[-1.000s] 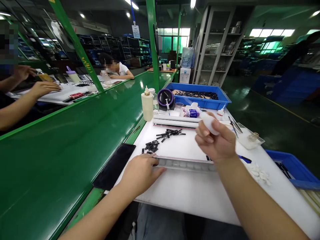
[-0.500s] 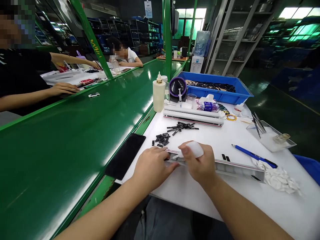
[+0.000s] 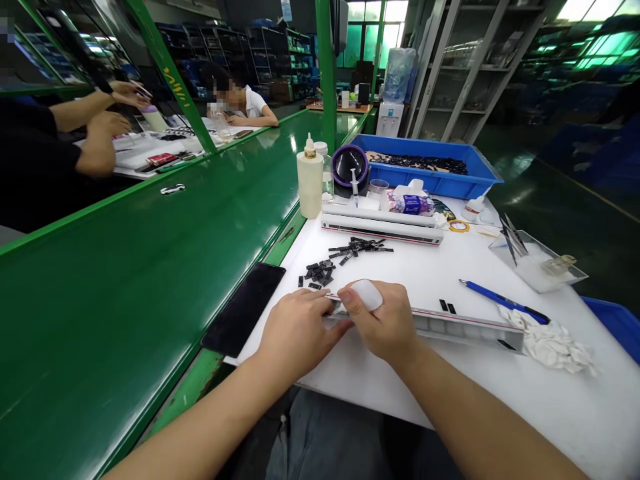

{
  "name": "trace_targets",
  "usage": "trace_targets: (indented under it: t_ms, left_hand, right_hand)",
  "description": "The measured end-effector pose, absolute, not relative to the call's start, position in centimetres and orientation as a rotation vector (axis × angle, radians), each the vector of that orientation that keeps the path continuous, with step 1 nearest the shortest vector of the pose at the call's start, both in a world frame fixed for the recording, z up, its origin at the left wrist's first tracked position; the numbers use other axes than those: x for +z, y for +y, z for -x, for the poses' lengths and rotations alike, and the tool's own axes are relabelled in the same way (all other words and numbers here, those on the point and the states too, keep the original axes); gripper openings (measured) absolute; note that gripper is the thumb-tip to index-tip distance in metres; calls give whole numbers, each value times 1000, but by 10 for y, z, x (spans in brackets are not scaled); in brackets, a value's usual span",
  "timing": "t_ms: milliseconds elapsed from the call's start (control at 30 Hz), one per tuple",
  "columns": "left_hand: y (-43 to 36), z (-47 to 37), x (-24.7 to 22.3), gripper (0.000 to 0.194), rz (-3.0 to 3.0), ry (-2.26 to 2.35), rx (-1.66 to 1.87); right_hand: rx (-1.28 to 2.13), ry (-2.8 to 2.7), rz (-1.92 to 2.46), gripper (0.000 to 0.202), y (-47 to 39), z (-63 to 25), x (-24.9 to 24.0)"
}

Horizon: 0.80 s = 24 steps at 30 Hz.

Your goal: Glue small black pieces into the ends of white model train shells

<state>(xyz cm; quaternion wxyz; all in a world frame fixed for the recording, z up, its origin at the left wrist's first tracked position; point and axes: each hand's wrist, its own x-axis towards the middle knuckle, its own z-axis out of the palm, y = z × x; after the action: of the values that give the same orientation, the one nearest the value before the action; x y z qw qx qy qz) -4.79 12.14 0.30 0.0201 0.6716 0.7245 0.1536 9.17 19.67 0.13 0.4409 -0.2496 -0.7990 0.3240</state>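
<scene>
My left hand (image 3: 295, 330) grips the left end of a long pale housing strip (image 3: 465, 327) with a red line along its edge; fingers lie over the top and the thumb is on the near side. In my right hand (image 3: 387, 323) is a small white squeeze bottle (image 3: 367, 293), tilted down toward the strip's open channel close to my left fingers. Its tip is hidden by my hand. Behind the strip lie loose small black pieces (image 3: 320, 272), another pile of black pieces (image 3: 357, 248), and two single black pieces (image 3: 447, 307).
Further back lies a similar white housing (image 3: 380, 230), beside a large squeeze bottle (image 3: 310, 183) and a blue bin (image 3: 430, 183). To the right are a blue pen (image 3: 500, 300), crumpled tissue (image 3: 555, 343) and a clear tray (image 3: 537, 267). A black phone (image 3: 245, 310) lies left, beside the green conveyor (image 3: 150, 287).
My right hand and the squeeze bottle have shifted left along the strip, nearer my left hand. The co-worker at left has raised their hands, holding something. The camera view has shifted slightly.
</scene>
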Motion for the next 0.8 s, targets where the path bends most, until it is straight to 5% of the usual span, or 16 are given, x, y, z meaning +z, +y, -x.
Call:
trace_targets:
  t_ms: [800]
  left_hand:
    - [122,47,4,28,-2053,2260,479]
  right_hand:
    - [869,-1964,657,40,197,-90,3]
